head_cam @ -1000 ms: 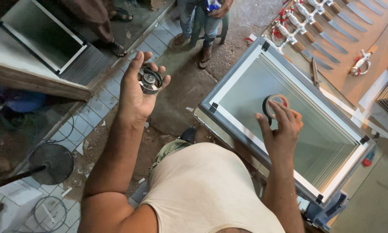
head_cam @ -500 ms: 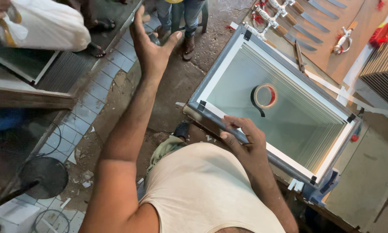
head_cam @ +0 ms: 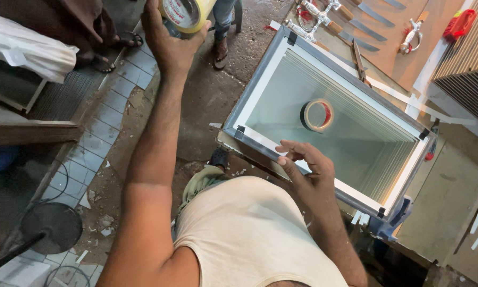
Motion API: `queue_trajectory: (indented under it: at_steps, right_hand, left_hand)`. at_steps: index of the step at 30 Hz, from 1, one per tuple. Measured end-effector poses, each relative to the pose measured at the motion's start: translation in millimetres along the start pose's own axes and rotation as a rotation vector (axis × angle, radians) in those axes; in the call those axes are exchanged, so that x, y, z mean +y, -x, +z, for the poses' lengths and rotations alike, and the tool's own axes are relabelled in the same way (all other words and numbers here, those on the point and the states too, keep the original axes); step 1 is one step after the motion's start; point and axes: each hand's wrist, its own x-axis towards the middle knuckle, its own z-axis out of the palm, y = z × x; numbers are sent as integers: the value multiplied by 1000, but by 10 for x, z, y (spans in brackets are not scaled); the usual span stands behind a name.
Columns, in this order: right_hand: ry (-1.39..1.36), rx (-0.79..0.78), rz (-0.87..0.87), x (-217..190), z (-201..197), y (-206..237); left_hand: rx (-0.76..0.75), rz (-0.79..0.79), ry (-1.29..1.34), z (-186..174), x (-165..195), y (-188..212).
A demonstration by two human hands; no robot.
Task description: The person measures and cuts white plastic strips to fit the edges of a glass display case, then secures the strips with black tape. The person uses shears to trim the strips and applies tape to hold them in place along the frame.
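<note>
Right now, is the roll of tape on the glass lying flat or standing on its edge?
Lying flat. The tape roll rests on the framed glass with its round hole facing up, apart from the right hand.

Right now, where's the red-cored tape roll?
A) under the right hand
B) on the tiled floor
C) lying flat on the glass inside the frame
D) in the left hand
C: the red-cored tape roll lies flat on the glass pane inside the metal frame, clear of both hands. The right hand rests on the frame's near edge, and the left hand is raised at a different, yellowish tape roll.
</note>
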Motion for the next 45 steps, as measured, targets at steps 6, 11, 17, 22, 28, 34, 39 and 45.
queue_trajectory:
  at_steps: [6, 11, 17, 22, 28, 34, 39, 45]
  right_hand:
    - [308, 59, -652, -397, 74, -302]
    - [741, 75, -1091, -885, 144, -553]
    - [538, -376, -1124, -1042, 354, -531]
    - [-288, -655, -426, -809, 508, -154]
    - [-207, -570, -467, -399, 448, 57]
    - [47, -587, -497, -18, 177, 83]
    - [22, -483, -554, 121, 109, 75]
    - [-55, -266, -757, -5, 46, 52]
  left_hand:
    - [-71, 372, -184, -760, 633, -263]
    - [-354, 350, -196, -1744, 1660, -342]
    - [-616, 392, -160, -2343, 2314, -356]
    - [-860, 98, 129, -2533, 2184, -151]
    - [-951, -219, 460, -2207, 1888, 362]
    - [-1086, -200, 408, -1852, 1823, 594]
    - [-1219, -281, 516, -1621, 1837, 548]
    - [-1355, -386, 790, -1508, 1712, 257]
